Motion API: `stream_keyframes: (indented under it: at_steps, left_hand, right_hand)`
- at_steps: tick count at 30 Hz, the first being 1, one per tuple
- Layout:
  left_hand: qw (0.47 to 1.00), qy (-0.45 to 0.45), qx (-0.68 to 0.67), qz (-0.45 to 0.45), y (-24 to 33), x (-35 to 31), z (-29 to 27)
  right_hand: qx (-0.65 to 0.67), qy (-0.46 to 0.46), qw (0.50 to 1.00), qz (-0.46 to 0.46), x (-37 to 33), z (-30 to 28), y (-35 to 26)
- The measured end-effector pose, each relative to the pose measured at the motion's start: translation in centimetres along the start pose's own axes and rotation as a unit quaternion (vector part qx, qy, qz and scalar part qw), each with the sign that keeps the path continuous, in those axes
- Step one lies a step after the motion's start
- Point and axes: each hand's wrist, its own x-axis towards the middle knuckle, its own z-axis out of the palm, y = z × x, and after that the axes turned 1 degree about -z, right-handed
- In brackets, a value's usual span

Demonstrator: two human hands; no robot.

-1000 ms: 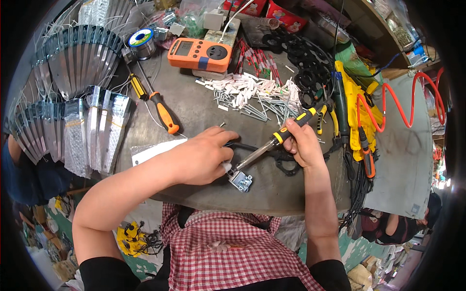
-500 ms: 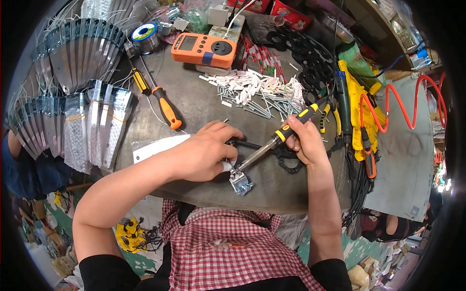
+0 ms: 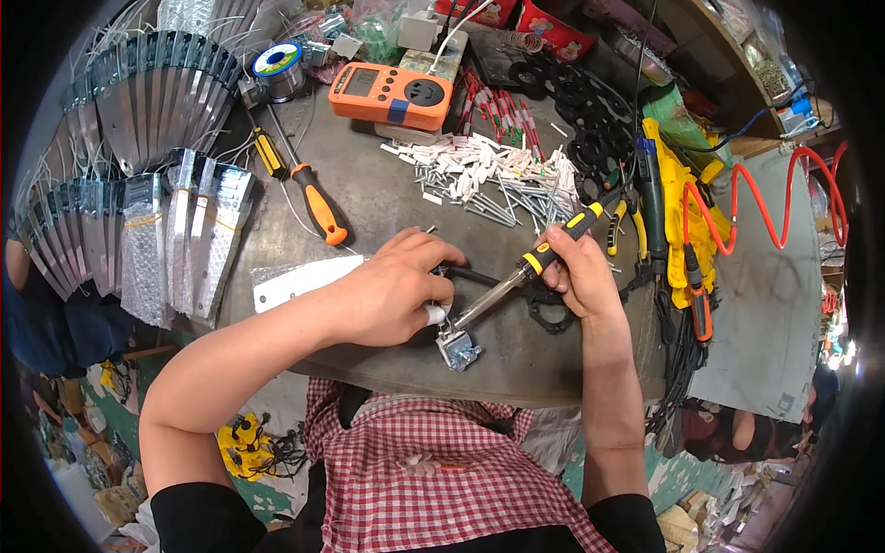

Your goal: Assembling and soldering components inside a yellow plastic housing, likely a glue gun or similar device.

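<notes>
At the far left of the frame, rows of metal strips (image 3: pixel 152 115) with trailing white wires stand fanned out. Toward the upper left sits a solder spool (image 3: pixel 278 81), with an orange-handled screwdriver (image 3: pixel 323 214) below it. An orange meter (image 3: pixel 389 96) lies at upper centre. Near the centre, the left hand (image 3: pixel 398 288) bends its fingers down beside a small metal block (image 3: pixel 456 351), which lies just below centre; a white bit shows at the fingertips, but I cannot tell whether they pinch it. White tubes (image 3: pixel 489 164) are heaped above. The soldering iron (image 3: pixel 494 300) slants down to the block's upper edge, its yellow-and-black handle clamped in the right hand (image 3: pixel 583 272). Farther right are yellow-handled pliers (image 3: pixel 616 228) and a coiled red cord (image 3: pixel 736 207).
</notes>
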Motion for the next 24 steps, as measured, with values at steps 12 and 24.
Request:
stream_keyframes:
  at_steps: [12,24]
  left_hand:
    - [1.0,0.006,0.01,0.003,-0.16,-0.24,0.53]
    - [1.0,0.003,0.012,0.01,-0.06,-0.22,0.56]
  right_hand:
    - [-0.008,0.009,0.999,0.041,-0.01,0.19,0.39]
    - [0.011,-0.003,0.999,0.03,-0.12,-0.12,0.87]
